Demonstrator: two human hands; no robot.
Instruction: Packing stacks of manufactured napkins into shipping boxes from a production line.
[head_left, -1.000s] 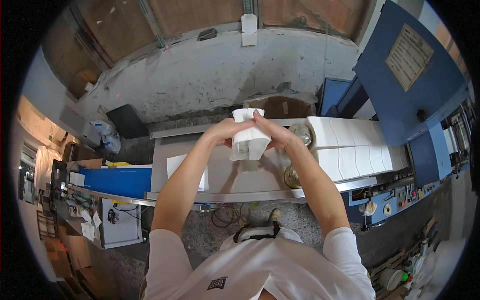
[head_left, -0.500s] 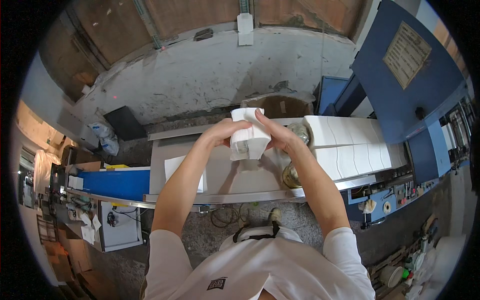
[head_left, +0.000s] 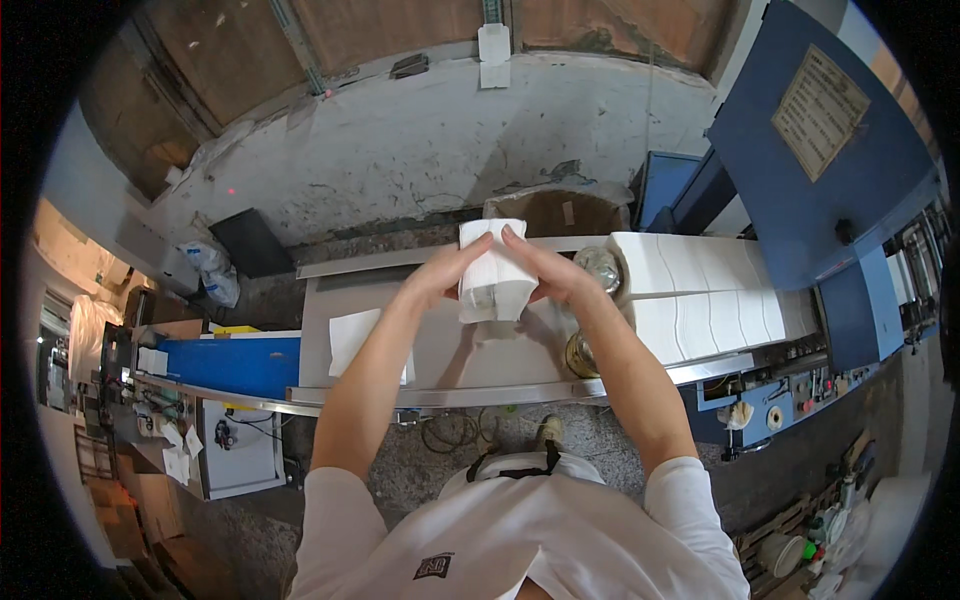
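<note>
My left hand (head_left: 437, 274) and my right hand (head_left: 552, 270) hold a stack of white paper napkins (head_left: 494, 283) between them, above the metal table. Both thumbs press on its upper face, their tips close together, while the other fingers wrap the sides and are mostly hidden. The near end of the stack looks greyish, perhaps with clear film on it. To the right, two rows of white paper napkins (head_left: 700, 320) lie packed side by side. Two shiny round weights or jars, one at the back (head_left: 598, 268) and one in front (head_left: 581, 355), stand against the rows' left end.
White sheets (head_left: 352, 338) lie on the table (head_left: 440, 362) at left. A blue belt (head_left: 230, 368) extends further left. Behind the table stands an open carton (head_left: 560, 212). A large blue machine (head_left: 820, 130) rises at right. Cables (head_left: 455, 432) lie on the floor below.
My left thumb has slid up the napkin stack and my right thumb has come down slightly, so they now sit nearly level. The stack remains in both hands, almost in place.
</note>
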